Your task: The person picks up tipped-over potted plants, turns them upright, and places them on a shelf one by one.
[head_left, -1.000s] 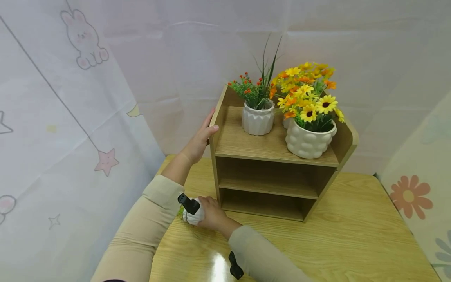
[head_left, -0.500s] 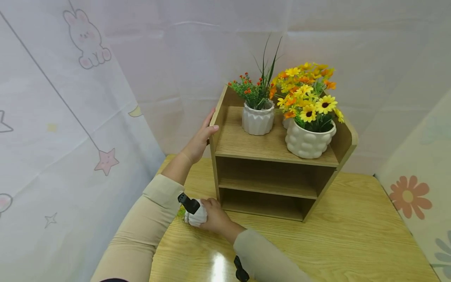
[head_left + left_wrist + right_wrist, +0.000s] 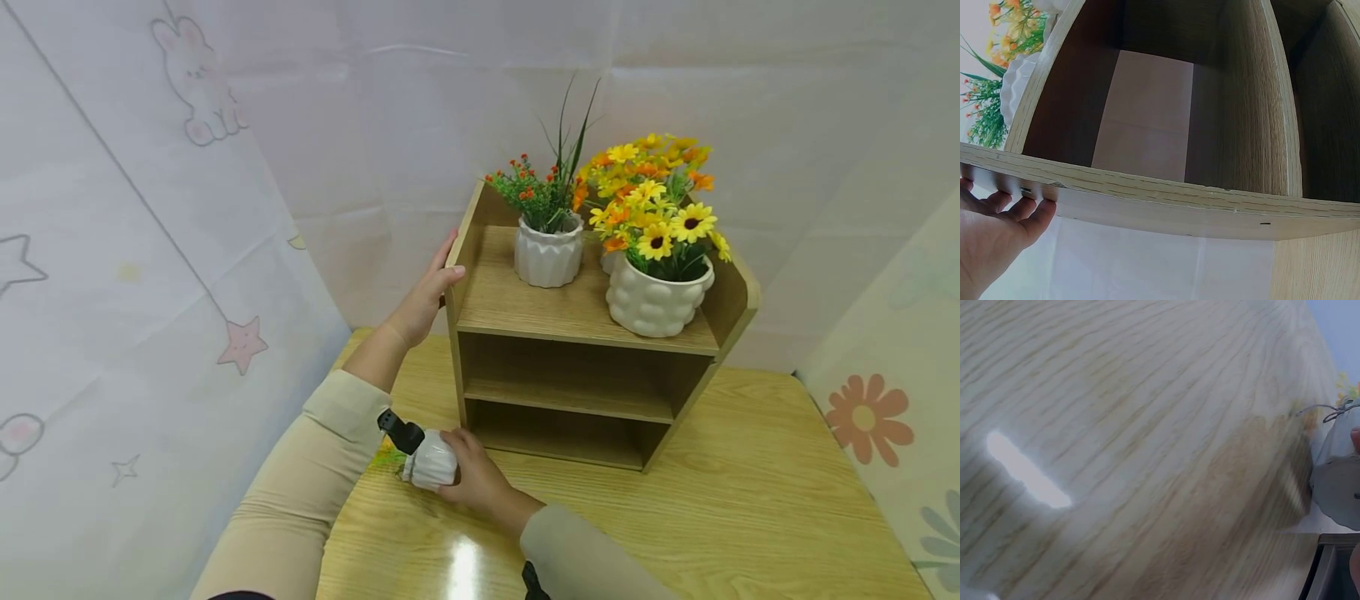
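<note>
My right hand (image 3: 476, 475) grips a small white ridged flowerpot (image 3: 435, 462) low over the table, left of the shelf's foot. The pot is tipped over, with its yellow and green flowers (image 3: 390, 457) pointing left and partly behind my left forearm. In the right wrist view the flowerpot (image 3: 1338, 484) shows its base and a thin cord near the rim. My left hand (image 3: 423, 304) holds the upper left side panel of a wooden shelf (image 3: 570, 312), thumb over the front edge. In the left wrist view its fingers (image 3: 1038, 219) press the panel's outer face.
On the shelf's top stand a white pot (image 3: 549, 257) with red-berried greenery and a bumpy cream pot (image 3: 660, 300) with yellow flowers. Another pot is mostly hidden behind them. The wooden table (image 3: 750, 483) extends right and forward; printed white curtains (image 3: 420, 125) enclose it.
My right hand has moved a little to the right with the flowerpot, and more of the pot shows past my left sleeve. The left hand keeps its place on the shelf.
</note>
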{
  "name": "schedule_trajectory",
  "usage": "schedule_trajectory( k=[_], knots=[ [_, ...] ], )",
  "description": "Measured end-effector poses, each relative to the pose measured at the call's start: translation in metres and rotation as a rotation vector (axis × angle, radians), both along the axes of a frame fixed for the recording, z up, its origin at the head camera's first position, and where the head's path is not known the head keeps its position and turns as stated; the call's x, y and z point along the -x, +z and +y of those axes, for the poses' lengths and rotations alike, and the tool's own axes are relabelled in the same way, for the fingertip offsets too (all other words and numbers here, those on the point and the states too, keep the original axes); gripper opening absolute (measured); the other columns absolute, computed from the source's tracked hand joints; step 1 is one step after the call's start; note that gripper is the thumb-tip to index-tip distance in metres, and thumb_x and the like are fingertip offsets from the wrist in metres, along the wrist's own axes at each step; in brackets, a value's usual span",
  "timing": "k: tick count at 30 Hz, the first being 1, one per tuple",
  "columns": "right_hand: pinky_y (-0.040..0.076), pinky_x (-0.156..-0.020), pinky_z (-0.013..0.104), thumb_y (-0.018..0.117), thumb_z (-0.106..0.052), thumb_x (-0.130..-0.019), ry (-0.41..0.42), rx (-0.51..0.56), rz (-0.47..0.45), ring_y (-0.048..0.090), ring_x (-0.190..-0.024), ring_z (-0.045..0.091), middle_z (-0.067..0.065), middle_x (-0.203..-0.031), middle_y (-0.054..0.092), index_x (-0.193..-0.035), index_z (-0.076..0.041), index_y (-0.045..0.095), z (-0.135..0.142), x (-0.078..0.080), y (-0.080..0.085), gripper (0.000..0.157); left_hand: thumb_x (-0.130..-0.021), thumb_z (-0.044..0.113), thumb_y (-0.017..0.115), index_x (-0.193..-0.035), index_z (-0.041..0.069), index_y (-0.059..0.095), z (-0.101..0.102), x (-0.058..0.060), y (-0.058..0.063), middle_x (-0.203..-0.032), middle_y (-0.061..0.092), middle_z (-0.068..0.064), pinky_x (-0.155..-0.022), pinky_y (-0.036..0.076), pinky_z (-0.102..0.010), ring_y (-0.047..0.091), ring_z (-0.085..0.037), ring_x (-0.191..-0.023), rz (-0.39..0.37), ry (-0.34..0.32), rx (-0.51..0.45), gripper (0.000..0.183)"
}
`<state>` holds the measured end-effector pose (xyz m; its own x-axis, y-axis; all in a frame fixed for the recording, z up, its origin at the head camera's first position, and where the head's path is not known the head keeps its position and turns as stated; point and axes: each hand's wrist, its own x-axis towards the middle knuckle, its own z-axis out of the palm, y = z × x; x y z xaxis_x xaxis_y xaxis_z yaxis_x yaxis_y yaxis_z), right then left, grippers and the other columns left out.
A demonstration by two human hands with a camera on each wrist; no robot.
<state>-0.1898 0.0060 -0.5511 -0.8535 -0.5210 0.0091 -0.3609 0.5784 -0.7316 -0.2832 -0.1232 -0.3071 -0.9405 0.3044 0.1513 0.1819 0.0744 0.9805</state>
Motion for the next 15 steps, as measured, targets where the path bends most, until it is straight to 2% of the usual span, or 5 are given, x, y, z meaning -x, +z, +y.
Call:
schedule_trajectory(
  k=[7, 15],
  knots=[
    [0.045, -0.101, 0.052, 0.081, -0.023, -0.078, -0.013, 0.082, -0.011, 0.047, -0.131, 0.038, 0.014, -0.153, 0.032, -0.150, -0.011, 0.036, 0.013, -0.007, -0.010, 0.085, -0.090, 0.038, 0.040, -0.158, 0.039, 0.001, 0.000, -0.001, 0.000, -0.166, -0.002, 0.000, -0.117, 0.007, -0.062, 0.008, -0.028, -0.151, -0.002, 0.001, 0.006, 0.078],
    [0.044, -0.101, 0.053, 0.081, -0.026, -0.078, -0.042, 0.112, 0.020, 0.047, -0.131, 0.039, 0.017, -0.152, 0.032, -0.149, -0.008, 0.033, 0.026, -0.011, -0.023, 0.087, -0.091, 0.039, 0.040, -0.157, 0.040, 0.000, -0.001, -0.001, 0.000, -0.166, -0.004, 0.003, -0.117, 0.005, -0.062, 0.004, -0.027, -0.152, -0.006, 0.001, 0.019, 0.077]
  ],
)
